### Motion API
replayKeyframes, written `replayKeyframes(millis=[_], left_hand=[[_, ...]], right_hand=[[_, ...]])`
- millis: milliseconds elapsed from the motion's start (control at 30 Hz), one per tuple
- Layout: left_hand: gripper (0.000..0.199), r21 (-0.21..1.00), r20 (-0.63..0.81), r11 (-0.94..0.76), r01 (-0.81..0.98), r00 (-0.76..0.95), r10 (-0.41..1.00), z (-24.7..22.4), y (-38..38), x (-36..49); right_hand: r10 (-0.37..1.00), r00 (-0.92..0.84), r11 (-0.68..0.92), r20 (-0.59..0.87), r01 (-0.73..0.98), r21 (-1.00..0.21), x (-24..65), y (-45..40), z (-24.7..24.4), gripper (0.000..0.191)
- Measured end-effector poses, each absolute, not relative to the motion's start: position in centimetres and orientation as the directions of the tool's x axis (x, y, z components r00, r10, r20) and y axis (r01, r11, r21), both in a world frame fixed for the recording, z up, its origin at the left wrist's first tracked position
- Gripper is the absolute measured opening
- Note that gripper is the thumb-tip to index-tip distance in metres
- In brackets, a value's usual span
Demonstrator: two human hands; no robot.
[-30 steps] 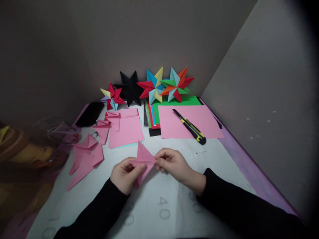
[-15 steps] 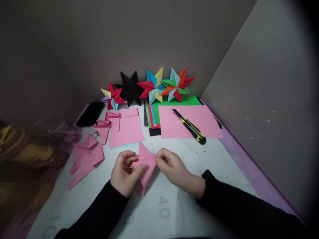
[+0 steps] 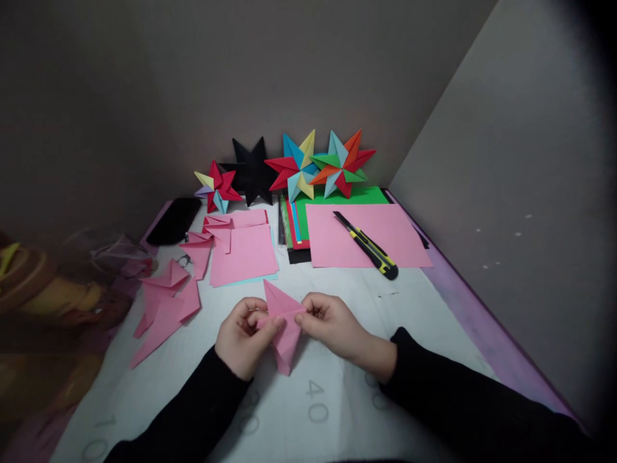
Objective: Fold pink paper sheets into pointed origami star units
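Folded pink paper [image 3: 289,335] pinched by left hand [image 3: 241,339] and right hand [image 3: 338,325]; white tabletop [image 3: 419,328], grey walls [image 3: 289,71].

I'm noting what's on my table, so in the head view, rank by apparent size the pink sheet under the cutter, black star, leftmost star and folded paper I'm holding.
1. Pink sheet
2. Black star and held paper: too close to rank; the paper is nearer the camera and partly hidden
3. Leftmost star
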State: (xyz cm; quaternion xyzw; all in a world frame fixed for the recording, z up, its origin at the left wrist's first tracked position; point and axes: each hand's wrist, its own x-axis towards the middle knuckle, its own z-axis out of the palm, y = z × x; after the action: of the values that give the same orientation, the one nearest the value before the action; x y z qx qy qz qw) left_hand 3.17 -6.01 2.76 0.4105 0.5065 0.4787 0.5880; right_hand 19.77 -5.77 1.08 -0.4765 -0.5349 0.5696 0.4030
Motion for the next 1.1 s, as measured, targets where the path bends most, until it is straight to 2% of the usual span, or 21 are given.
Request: replayKeyframes(millis=[133,333,500,700,867,933,1100], left_hand=[[0.027,0.972,-0.204,0.211,-0.098,0.079,0.976,2.5,-6.1,3.1],[0.03,0.964,-0.229,0.241,-0.109,0.114,0.967,2.0,-5.9,2.6],[0.029,0.974,-0.212,0.221,-0.06,0.128,0.969,2.4,-5.9,2.5],[0.024,0.985,-0.165,0.159,0.064,0.092,0.982,2.6,-6.2,2.3],[0.02,0.985,-0.149,0.139,0.1,0.101,0.984,2.8,-6.3,2.3],[0.02,0.987,-0.152,0.144,0.071,0.109,0.982,3.0,-6.4,2.5],[0.032,0.97,-0.186,0.203,-0.136,0.127,0.974,3.5,-6.7,3.4]], right_hand=[[0.975,-0.199,-0.083,-0.097,0.078,-0.993,19.9,-5.7,1.1,0.022],[0.952,-0.29,-0.155,-0.094,-0.195,-0.968,20.3,-5.4,0.6,0.023],[0.945,-0.308,-0.199,-0.112,-0.265,-0.944,20.5,-5.2,0.2,0.026],[0.952,-0.282,-0.182,-0.115,-0.225,-0.957,20.4,-5.2,0.4,0.027],[0.962,-0.26,-0.129,-0.086,-0.154,-0.98,20.3,-5.3,0.9,0.023],[0.969,-0.238,-0.094,-0.065,-0.113,-0.989,20.2,-5.4,1.2,0.022],[0.986,-0.164,0.002,0.005,-0.017,-1.0,19.7,-5.6,1.4,0.016]])
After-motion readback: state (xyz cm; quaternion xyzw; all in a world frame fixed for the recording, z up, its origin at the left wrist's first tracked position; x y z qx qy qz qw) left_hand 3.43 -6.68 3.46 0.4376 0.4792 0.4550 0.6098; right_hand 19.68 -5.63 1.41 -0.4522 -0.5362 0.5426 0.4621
